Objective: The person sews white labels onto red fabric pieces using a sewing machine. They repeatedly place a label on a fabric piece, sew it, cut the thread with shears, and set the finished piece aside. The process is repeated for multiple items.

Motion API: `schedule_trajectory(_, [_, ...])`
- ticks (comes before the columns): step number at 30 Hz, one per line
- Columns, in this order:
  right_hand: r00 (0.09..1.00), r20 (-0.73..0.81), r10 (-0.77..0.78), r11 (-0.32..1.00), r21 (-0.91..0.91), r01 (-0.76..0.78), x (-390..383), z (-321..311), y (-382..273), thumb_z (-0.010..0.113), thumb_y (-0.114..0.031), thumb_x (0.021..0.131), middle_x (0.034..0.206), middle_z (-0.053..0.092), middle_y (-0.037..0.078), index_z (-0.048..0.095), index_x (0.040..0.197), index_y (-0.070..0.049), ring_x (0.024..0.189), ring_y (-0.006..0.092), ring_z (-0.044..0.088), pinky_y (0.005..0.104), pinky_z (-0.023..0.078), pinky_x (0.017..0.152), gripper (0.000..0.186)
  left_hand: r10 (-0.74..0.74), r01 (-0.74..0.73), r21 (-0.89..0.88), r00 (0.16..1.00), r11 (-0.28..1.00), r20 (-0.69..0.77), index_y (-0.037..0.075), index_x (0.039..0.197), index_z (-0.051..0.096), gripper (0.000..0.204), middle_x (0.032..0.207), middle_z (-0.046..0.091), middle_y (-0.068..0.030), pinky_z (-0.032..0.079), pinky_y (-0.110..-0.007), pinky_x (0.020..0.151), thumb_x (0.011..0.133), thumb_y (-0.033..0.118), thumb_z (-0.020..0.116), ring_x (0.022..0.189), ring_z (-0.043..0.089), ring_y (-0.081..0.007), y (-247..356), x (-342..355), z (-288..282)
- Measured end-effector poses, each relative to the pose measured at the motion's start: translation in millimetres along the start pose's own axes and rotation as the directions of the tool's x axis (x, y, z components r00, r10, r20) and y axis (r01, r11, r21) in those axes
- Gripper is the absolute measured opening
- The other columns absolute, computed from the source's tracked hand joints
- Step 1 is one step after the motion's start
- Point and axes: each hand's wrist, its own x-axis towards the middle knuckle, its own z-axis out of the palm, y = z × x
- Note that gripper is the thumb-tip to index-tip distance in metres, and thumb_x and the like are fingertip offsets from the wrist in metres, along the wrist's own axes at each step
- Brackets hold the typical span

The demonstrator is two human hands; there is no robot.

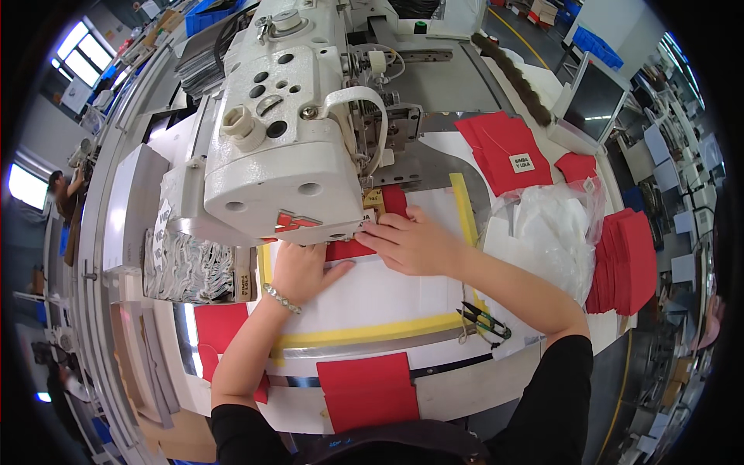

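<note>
Machine (287,155); hands (301,271) (411,244) seemingly on cloth (346,250).

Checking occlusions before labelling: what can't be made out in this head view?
All head view:
- Left hand: fingertips hidden by the sewing machine.
- Red piece at the hands: partly covered by machine and right hand.
- Needle: behind the machine's body.
- Distant person: too small for detail.

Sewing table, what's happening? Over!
Left hand over white sheet, fingertips hidden by sewing machine. Right hand at red fabric. Snips lying off to the right.
</note>
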Motion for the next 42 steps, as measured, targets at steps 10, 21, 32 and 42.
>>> schedule_trajectory(10, [0.979,-0.002,0.203,0.971,0.134,-0.201,6.7,-19.1,-32.0,0.068,-0.02,0.08,0.12,0.062,0.012,0.06,0.097,-0.009,0.098,0.0237,0.053,0.037,0.038,0.082,0.023,0.027,-0.021,-0.049,0.992,0.999,0.12,0.0,0.125,0.057,0.06,0.124,0.058,-0.0144,0.042,-0.043,0.097,0.083,0.042,0.068,0.116,0.053,-0.0307,-6.8,-10.3,-20.2])
schedule_trajectory(21, [1.0,0.008,0.003,0.977,0.213,-0.005,11.7,2.6,-29.6,0.069,-0.02,0.079,0.126,0.061,0.004,0.061,0.104,-0.011,0.101,0.0216,0.053,0.0371,0.039,0.086,0.028,0.176,-0.164,-0.086,0.972,0.983,0.154,0.015,0.123,0.063,0.041,0.119,0.063,0.0006,0.046,-0.04,0.092,0.084,0.028,0.068,0.109,0.059,-0.0171,-32.5,-20.7,-25.2])
schedule_trajectory(32, [0.998,-0.028,-0.065,0.976,0.206,0.069,14.6,5.0,-12.9,0.07,-0.019,0.077,0.116,0.065,0.001,0.061,0.101,-0.012,0.105,0.0215,0.055,0.0368,0.039,0.087,0.027,0.142,-0.097,-0.252,0.976,0.963,0.167,0.017,0.114,0.068,0.032,0.089,0.069,-0.005,0.054,-0.038,0.064,0.082,0.016,0.067,0.074,0.066,-0.0241,-27.6,-6.6,-8.5])
schedule_trajectory(42, [0.997,-0.03,-0.07,0.969,0.234,0.075,23.6,-0.4,-10.5,0.069,-0.016,0.076,0.107,0.065,0.0,0.06,0.098,-0.012,0.103,0.0204,0.056,0.0362,0.04,0.087,0.024,0.145,-0.14,-0.371,0.989,0.918,-0.015,0.014,0.109,0.069,0.029,0.078,0.067,-0.0038,0.052,-0.041,0.073,0.08,0.01,0.066,0.075,0.065,-0.0272,-24.9,-3.6,-1.8])
